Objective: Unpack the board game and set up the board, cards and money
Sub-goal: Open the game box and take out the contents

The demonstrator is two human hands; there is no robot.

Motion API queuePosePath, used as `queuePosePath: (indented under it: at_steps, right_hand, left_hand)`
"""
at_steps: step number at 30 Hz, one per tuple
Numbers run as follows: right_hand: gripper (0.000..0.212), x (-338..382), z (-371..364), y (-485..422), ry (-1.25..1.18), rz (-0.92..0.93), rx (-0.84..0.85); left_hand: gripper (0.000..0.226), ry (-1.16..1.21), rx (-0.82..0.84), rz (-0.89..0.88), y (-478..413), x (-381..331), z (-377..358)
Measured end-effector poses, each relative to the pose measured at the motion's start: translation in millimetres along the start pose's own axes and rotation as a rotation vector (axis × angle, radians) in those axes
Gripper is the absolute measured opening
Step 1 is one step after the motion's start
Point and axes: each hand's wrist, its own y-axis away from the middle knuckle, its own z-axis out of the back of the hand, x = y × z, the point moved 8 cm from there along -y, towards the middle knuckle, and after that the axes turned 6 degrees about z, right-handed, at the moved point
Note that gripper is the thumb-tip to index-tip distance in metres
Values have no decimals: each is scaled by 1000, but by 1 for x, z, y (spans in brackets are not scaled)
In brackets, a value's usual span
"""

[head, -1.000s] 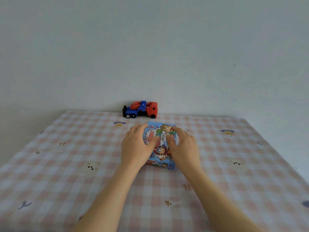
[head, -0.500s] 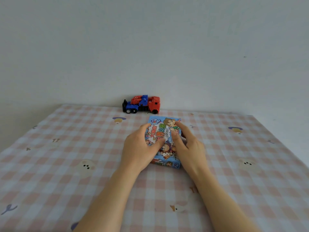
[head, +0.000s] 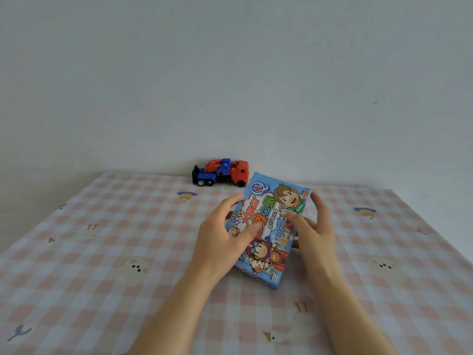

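While I sweep from the left, it's bare checked tablecloth point(head: 89, 252) out there, room I'll want for laying out a board. Further along, a red-and-blue toy truck point(head: 221, 172) sits parked against the wall, apart from the action and not part of this job. Now my left hand point(head: 220, 244): thumb pressed flat on the printed lid, fingers wrapped round the left edge, a firm hold. Between both hands is the board game box point(head: 271, 226), blue with cartoon kids, slewed at an angle with its far end tipped up toward me. I'd say I'm holding it that way to find the opening. Its near corner looks close to the cloth, though I can't tell if it touches. The box is shut, so the board, cards and money are presumably inside, none of them showing. On the right side, my right hand point(head: 317, 237) clamps the other edge, thumb on top and fingers reaching up alongside, steadying it for the opening.
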Motion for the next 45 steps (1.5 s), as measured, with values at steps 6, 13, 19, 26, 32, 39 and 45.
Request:
queuePosePath:
  at_steps: [6,13,19,26,32,39,45]
  right_hand:
    - [49,4,3,2,-4,1,-27]
    - [64,9,5,4,28,66,-45]
    - [69,13,5,3,-39,75,-73]
    - [53,16,4,3,-86,94,-71]
    - [5,8,16,-2,-97,24,-153]
    - [12,3,24,-5,-85,-28,-185]
    - [10,3,21,-6,-97,-55,-115]
  left_hand:
    - [53,59,-41,20,-2,1,4]
    - [56,147,-69,59,-3,1,9]
    - [67,223,-59,89,-3,3,9]
    - [86,307,36,137,-4,2,-5]
    - [64,420,-113,143,-10,10,14]
    - [45,472,-170,132,-12,12,24]
    - [47,497,-200,152,-14,16,29]
